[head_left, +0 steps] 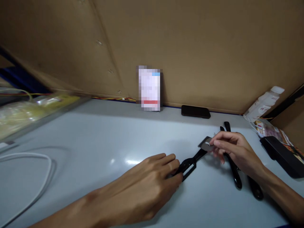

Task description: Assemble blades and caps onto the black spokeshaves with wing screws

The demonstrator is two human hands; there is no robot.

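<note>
My left hand [158, 177] is closed around a black plastic tool [188, 166] with an open, frame-like part and a narrow arm pointing up to the right. Its near end is hidden under my fingers. Between thumb and forefinger, my right hand [231, 145] pinches a small flat grey piece [206, 144] with a pale mark on it. This piece lies over the far end of the black tool; whether the two are joined I cannot tell. Below and behind my right hand lie several black handled utensils [234, 172], partly covered by it.
A dark phone [196, 111] lies by the cardboard wall [190, 47], where a blurred white card [150, 88] leans. To the right are a clear bottle [264, 103], a printed packet [273, 129] and a black object [282, 156]. At left are plastic-wrapped yellow items [42, 107] and a white cable [50, 167].
</note>
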